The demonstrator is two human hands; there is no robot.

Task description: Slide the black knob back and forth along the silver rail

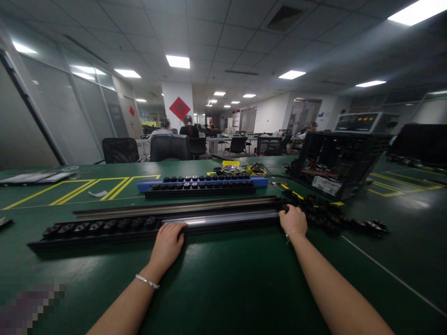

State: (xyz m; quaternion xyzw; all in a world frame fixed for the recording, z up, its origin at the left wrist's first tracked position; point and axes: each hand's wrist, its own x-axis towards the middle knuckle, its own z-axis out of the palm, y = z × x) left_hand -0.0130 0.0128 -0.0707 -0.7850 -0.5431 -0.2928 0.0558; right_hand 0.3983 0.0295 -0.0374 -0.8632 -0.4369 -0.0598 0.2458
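A long black channel rail [223,224] with a shiny metal inner face lies across the green table in front of me. Several small black parts [109,225] sit in a row in its left half. My left hand [170,244] grips the rail's near edge around the middle, just right of that row, thumb on the near side. At the rail's right end, my right hand [294,220] is closed, its fingertips pinching a small dark piece that I cannot make out. Behind lies a second black rail [181,207]. A heap of black parts [335,216] lies right of my right hand.
Farther back, a blue rail [261,181] stands by rows of black parts. Beyond it are a clear round dish [232,170] and cables [257,168]. An opened computer case [335,163] stands at the right. Papers [33,178] lie at the far left; chairs and people are beyond.
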